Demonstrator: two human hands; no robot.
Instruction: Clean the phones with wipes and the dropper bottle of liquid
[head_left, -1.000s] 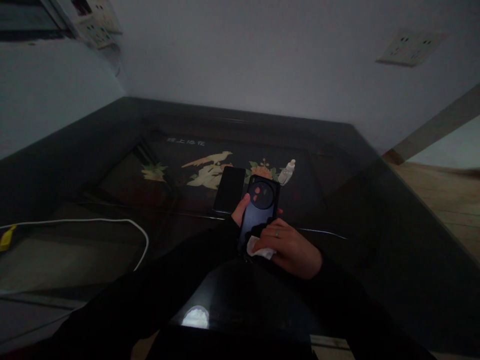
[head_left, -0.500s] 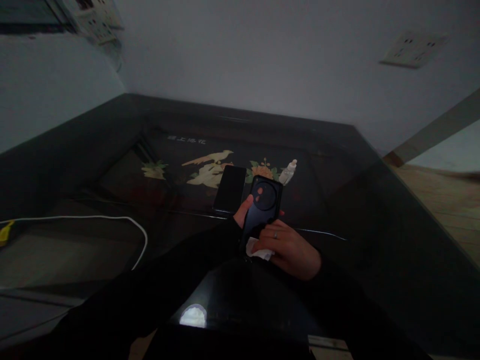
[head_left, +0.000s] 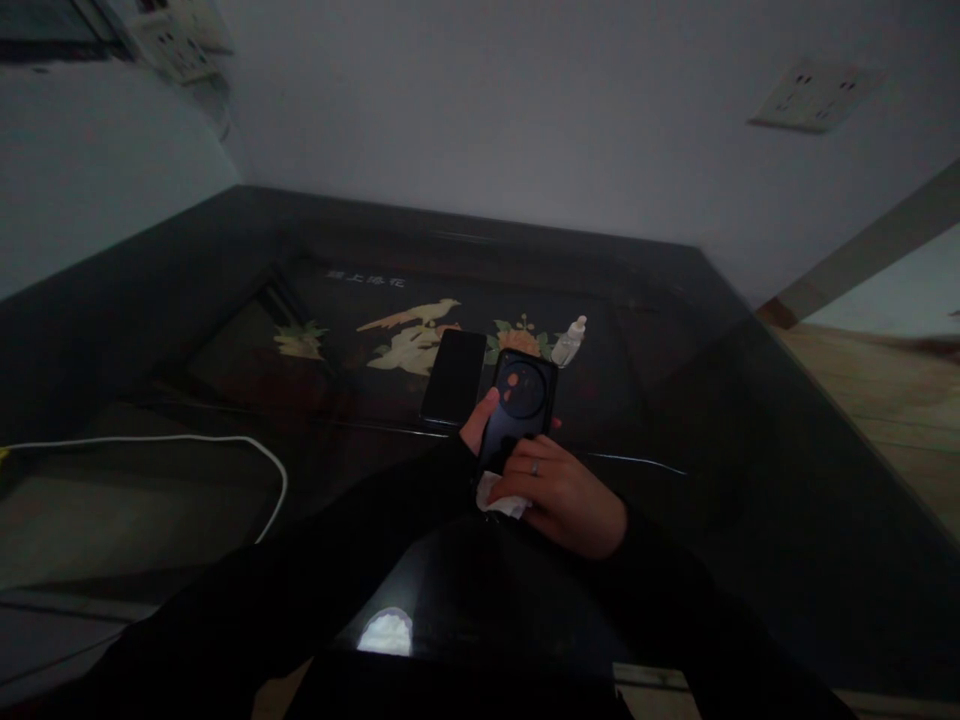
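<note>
My left hand [head_left: 478, 423] grips a dark phone [head_left: 517, 405] by its edge, back side up, showing a round camera ring. My right hand [head_left: 562, 495], a ring on one finger, is closed on a white wipe [head_left: 501, 500] pressed against the phone's lower end. Both hands hover over a dark glossy table [head_left: 735, 440] with a bird and flower inlay [head_left: 409, 335]. Dark sleeves cover both arms.
A second black phone [head_left: 454, 377] lies flat just left of the held one. A small white dropper bottle [head_left: 568, 342] lies behind it. A white cable [head_left: 225, 450] curves across the table's left side. Wall sockets [head_left: 814, 93] sit on the wall; wooden floor [head_left: 885, 390] at right.
The hands and phone have shifted slightly left and down in the picture as the head moved. The wipe stays at the phone's lower end.
</note>
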